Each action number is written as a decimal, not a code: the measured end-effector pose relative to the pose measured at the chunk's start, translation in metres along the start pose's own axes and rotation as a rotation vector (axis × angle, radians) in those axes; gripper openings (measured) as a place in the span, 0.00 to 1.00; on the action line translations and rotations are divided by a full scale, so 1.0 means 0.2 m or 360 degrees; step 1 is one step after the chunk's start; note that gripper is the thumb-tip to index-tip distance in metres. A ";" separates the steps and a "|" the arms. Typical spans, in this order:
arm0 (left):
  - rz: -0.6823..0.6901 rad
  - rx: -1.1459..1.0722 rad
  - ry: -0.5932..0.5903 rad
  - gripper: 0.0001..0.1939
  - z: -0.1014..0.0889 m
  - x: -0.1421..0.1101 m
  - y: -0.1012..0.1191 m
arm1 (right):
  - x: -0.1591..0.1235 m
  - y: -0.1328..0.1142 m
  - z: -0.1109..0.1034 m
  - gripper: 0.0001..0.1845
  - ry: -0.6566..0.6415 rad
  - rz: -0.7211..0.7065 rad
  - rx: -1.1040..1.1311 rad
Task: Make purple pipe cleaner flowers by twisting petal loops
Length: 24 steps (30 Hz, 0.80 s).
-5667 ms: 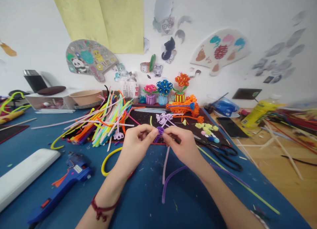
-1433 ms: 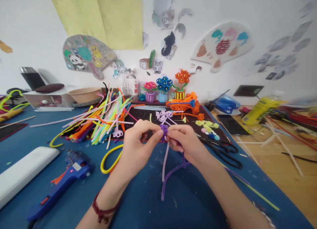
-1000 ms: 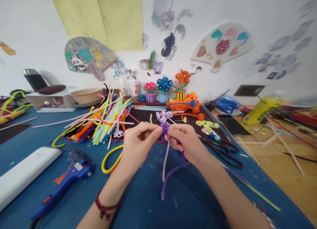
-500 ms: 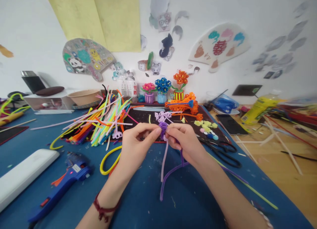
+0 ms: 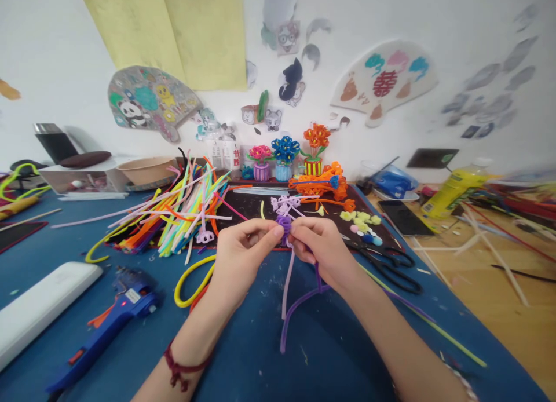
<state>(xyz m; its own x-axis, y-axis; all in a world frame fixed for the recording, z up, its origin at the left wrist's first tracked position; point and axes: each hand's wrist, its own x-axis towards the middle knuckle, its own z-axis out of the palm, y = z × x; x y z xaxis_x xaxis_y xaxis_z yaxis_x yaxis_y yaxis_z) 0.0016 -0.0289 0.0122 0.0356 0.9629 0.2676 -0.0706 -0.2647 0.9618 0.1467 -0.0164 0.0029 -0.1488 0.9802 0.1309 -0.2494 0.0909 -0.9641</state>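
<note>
Above the blue table, my left hand (image 5: 241, 257) and my right hand (image 5: 324, 248) meet and pinch a small coiled purple pipe cleaner flower (image 5: 284, 225) between their fingertips. Its long purple stem (image 5: 299, 303) hangs from my right hand and curves down onto the table. A pale lilac pipe cleaner (image 5: 288, 283) lies straight under my hands. A red cord circles my left wrist.
A heap of coloured pipe cleaners (image 5: 178, 211) lies at the left of a black mat (image 5: 247, 208). A blue glue gun (image 5: 108, 326), a yellow loop (image 5: 189, 280), black scissors (image 5: 391, 269), pompoms (image 5: 362, 222) and small flower pots (image 5: 284, 159) surround my hands.
My hands have stayed together on the purple coil, shifting only slightly. Since several seconds ago the coil has been lifted a little and its stem now runs down through my right hand.
</note>
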 end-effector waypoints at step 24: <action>0.0330 0.0756 -0.0179 0.10 -0.05 0.02 0.01 | 0.00 0.03 -0.01 0.09 -0.0066 0.0009 -0.0056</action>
<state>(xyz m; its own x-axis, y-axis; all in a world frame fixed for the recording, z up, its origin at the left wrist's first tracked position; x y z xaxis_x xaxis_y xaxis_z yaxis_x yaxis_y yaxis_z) -0.0088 -0.0249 0.0145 0.1775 0.8831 0.4343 0.3708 -0.4688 0.8017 0.1467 -0.0151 -0.0026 -0.1901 0.9726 0.1341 -0.2146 0.0921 -0.9724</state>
